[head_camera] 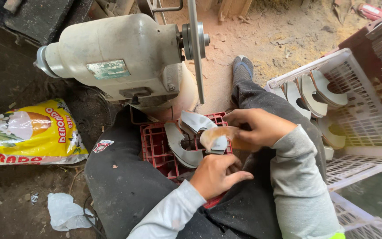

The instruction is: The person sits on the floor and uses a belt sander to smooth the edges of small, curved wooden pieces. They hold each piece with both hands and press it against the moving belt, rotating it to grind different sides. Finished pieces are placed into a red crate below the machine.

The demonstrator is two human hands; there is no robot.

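Yellow sack (27,132) lies on the dirt floor at left, white rag (65,211) below it. Grey motor (116,57) stands above a red crate (155,146) holding curved grey pieces (180,148). Left hand (215,175), fingers curled, and right hand (259,128) together grip a tan-and-grey piece (215,139) over the lap. White crate (354,115) at right holds more pieces.

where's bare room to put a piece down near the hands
Free: the right half of the white crate, past its curved pieces, and the dirt floor beyond the foot. Crowded: the red crate under the grinder, where both hands work.
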